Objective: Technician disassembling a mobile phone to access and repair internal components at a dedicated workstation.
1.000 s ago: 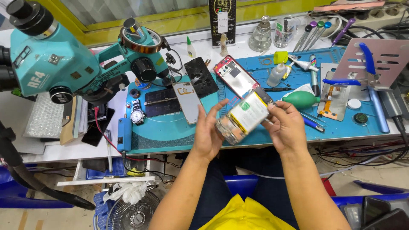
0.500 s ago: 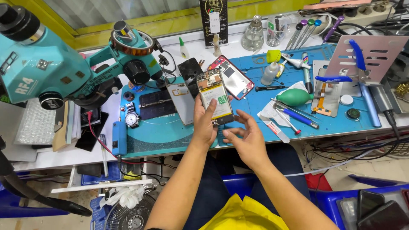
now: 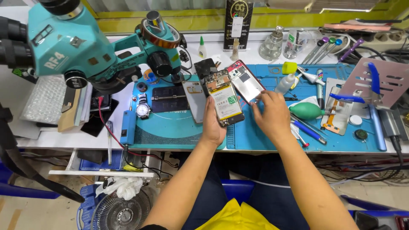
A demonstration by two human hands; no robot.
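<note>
**Opened phone in my left hand, right hand at the back cover**

I am gripping the opened phone in my left hand, fingers closed around its edges, its battery facing up. My right hand is reaching just beside it, fingertips touching the red-rimmed back cover lying on the blue mat. A green blower bulb is sitting near my right hand, on its far side from the phone.

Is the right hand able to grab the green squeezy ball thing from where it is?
Probably yes: the right hand is empty, and the green blower bulb lies just beside it on the blue mat, nothing between.
</note>
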